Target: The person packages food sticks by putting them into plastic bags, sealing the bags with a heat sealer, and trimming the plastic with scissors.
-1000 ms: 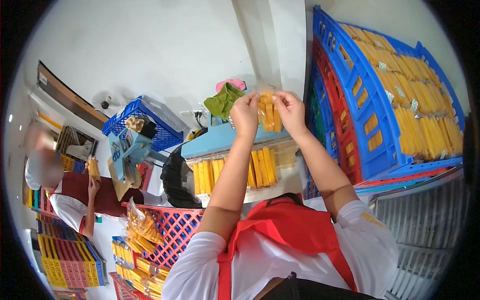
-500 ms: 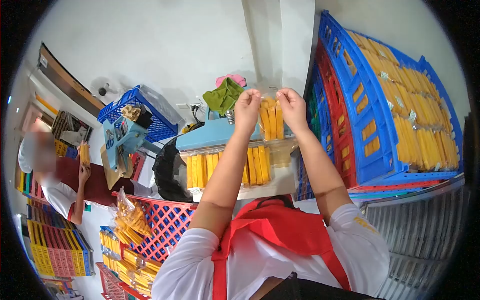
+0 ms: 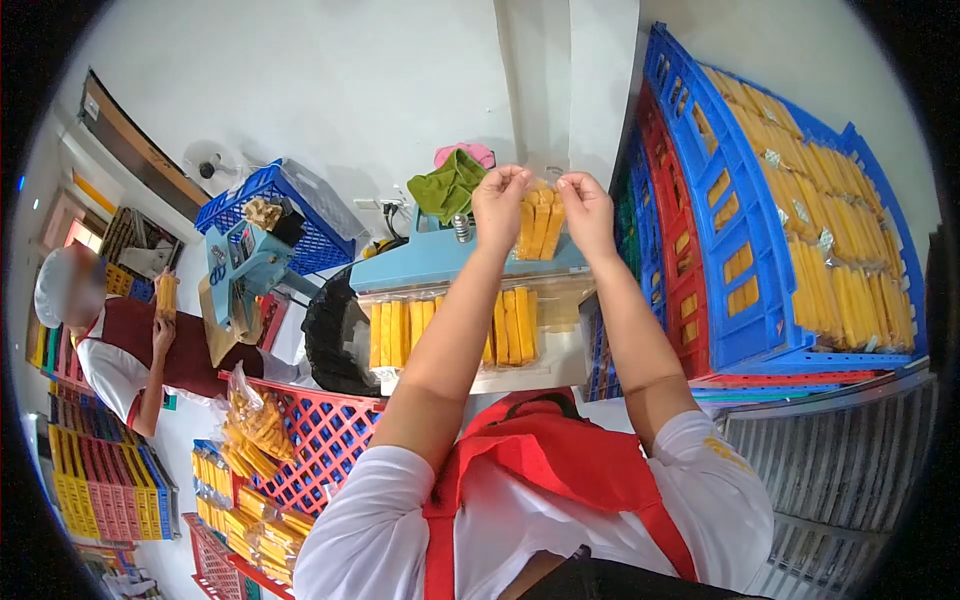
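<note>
Clear plastic bag (image 3: 541, 222) of yellow sticks (image 3: 540, 238) hangs just above the middle of the view, towards one o'clock, held up between the two hands. Its film is thin and glossy, loose and wrinkled at the top, drawn closer round the contents lower down. At least three sticks show inside, long, straight-sided and deep yellow, standing side by side with darker lines between them. They lean slightly, tops towards one o'clock, and their lower ends look blunt and roughly level; their upper ends are less clear.

The left hand (image 3: 498, 208) has its thumb and fingers pinched on the bag's eleven o'clock corner. The right hand (image 3: 589, 212) grips the one o'clock corner in the same way.

Behind the bag's lower part is a light-blue machine (image 3: 415, 265); whether they touch, I cannot tell. Below it, at six o'clock, stand more packs (image 3: 517, 328) of similar yellow sticks. A green cloth (image 3: 447, 188) lies near the left hand, between eleven and twelve o'clock. Towards three o'clock, a blue crate (image 3: 775, 312) holds rows of similar packs.
</note>
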A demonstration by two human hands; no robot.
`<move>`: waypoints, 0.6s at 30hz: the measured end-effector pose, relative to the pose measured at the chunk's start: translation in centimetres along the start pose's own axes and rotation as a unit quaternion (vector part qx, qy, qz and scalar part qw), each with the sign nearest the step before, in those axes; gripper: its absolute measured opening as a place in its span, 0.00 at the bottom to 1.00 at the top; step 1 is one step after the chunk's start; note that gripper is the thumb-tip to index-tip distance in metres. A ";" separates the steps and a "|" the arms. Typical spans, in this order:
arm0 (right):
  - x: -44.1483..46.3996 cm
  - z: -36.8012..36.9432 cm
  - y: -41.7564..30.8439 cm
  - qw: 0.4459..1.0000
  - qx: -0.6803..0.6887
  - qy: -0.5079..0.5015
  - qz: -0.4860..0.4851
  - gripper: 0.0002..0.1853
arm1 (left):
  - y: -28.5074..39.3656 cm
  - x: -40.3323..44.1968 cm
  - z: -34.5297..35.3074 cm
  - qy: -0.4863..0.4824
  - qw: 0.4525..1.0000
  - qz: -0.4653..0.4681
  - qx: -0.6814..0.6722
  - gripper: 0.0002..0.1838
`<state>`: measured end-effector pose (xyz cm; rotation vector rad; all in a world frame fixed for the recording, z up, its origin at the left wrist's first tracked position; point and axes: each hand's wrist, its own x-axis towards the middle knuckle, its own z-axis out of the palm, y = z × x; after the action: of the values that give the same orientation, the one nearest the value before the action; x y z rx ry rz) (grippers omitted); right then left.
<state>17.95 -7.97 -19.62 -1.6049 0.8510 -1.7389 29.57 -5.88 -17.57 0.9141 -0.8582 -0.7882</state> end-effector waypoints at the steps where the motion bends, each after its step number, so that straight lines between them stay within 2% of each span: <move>1: 0.1 -0.6 0.0 0.997 0.038 -0.041 0.059 0.04 | 0.3 0.0 -0.5 -0.034 0.998 0.016 0.051 0.03; 2: 0.1 -1.2 -0.5 0.987 0.077 -0.081 0.116 0.04 | 0.6 -0.1 -0.9 -0.069 0.992 0.031 0.101 0.04; 3: 0.2 -1.5 -1.1 0.986 0.073 -0.102 0.107 0.04 | 0.7 -0.1 -1.1 -0.070 0.992 0.030 0.102 0.04; 5: 0.3 -1.8 -0.8 0.980 0.102 -0.117 0.123 0.04 | 1.0 0.0 -1.4 -0.090 0.967 0.076 0.227 0.02; 7: 0.4 -1.9 -0.3 0.972 0.133 -0.134 0.139 0.03 | 1.3 0.0 -1.6 -0.102 0.965 0.066 0.234 0.02; 9: 0.5 -1.7 -0.1 0.980 0.140 -0.113 0.091 0.02 | 1.6 0.1 -1.8 -0.113 0.963 0.058 0.239 0.02; 12: 1.1 -2.4 -1.0 0.978 0.124 -0.145 0.082 0.01 | 2.2 0.5 -2.0 -0.141 0.953 0.113 0.244 0.02; 15: 2.0 -3.0 -0.7 0.956 0.162 -0.204 0.135 0.01 | 2.5 1.2 -2.3 -0.193 0.961 0.098 0.170 0.02; 17: 2.6 -2.8 -0.6 0.954 0.180 -0.200 0.135 0.01 | 3.0 1.9 -2.4 -0.274 0.957 -0.039 0.089 0.02; 18: 2.7 -2.6 -0.6 0.950 0.198 -0.195 0.140 0.01 | 3.1 2.0 -2.2 -0.274 0.957 -0.036 0.089 0.02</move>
<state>15.16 -9.63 -17.67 -1.4078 0.4704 -1.2379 32.98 -5.69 -15.00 0.8991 -1.4049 -1.0649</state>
